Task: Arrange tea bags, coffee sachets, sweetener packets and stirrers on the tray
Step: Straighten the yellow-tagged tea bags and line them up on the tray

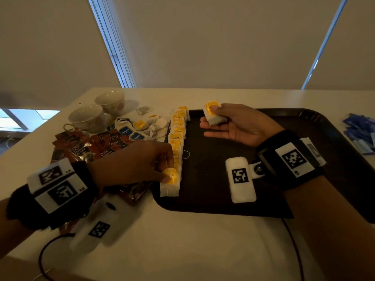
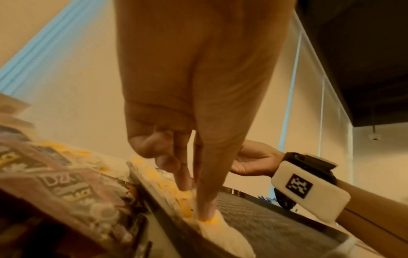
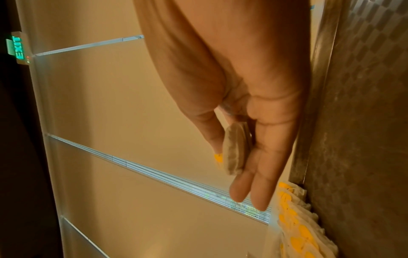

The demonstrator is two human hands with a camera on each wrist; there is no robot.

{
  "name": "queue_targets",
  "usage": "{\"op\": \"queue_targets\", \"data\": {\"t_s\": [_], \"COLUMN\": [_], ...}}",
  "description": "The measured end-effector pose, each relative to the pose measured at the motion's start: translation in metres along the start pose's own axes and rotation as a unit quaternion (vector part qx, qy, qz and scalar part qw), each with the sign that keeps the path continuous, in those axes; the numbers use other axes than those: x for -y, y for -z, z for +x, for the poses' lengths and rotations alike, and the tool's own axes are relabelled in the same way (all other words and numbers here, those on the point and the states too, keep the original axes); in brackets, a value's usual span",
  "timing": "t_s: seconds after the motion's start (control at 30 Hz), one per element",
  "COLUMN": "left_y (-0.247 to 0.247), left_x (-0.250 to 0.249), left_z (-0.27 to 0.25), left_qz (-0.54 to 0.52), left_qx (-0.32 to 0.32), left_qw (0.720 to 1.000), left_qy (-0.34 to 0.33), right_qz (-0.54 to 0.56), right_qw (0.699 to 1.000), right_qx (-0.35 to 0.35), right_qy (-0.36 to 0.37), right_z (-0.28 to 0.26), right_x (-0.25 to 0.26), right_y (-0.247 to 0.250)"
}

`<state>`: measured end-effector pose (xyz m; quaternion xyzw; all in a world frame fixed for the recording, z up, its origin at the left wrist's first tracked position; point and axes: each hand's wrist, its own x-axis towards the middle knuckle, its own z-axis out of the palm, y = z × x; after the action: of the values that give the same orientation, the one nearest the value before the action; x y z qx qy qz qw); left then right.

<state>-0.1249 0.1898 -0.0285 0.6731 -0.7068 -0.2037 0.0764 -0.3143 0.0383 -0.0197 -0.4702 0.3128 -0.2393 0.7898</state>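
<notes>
The row of yellow-tagged tea bags (image 1: 177, 142) lies overlapped along the left inner edge of the dark tray (image 1: 213, 195), long axis running near to far; roughly ten bags, the exact count uncertain because they overlap. The left hand (image 1: 140, 161) pinches the nearest tea bag (image 1: 170, 184) at its yellow tag at the row's near end, while the right hand (image 1: 237, 123), palm up over the tray's far part, holds a small stack of tea bags (image 1: 214, 114) under the thumb. The tray floor right of the row is bare; left of the tray lie brown coffee sachets (image 1: 85, 148), loose tea bags (image 1: 140, 127) and two cups (image 1: 97, 110), and blue packets (image 1: 360, 131) lie off its right edge.
</notes>
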Motion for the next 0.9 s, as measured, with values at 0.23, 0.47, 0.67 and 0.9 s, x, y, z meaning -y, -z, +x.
{"op": "queue_targets", "data": {"t_s": [0.23,0.47,0.67,0.9], "left_y": [-0.007,0.003,0.052,0.032], "left_x": [-0.009,-0.008,-0.017,-0.032], "left_z": [-0.006,0.002,0.036,0.081], "left_qz": [0.142,0.152,-0.104,-0.259], "left_qx": [0.022,0.108,-0.190,-0.175], "left_qw": [0.989,0.981,0.974,0.949], "left_qy": [-0.043,-0.049,-0.066,-0.045], "right_qz": [-0.006,-0.025,-0.051,-0.067], "right_qw": [1.000,1.000,0.998,0.997], "right_qx": [-0.004,0.014,0.030,0.005], "right_qy": [0.000,-0.005,0.002,0.035], "right_z": [0.000,-0.002,-0.003,-0.002], "right_x": [0.000,0.000,0.000,0.001], "right_y": [0.000,-0.002,-0.003,-0.001]}}
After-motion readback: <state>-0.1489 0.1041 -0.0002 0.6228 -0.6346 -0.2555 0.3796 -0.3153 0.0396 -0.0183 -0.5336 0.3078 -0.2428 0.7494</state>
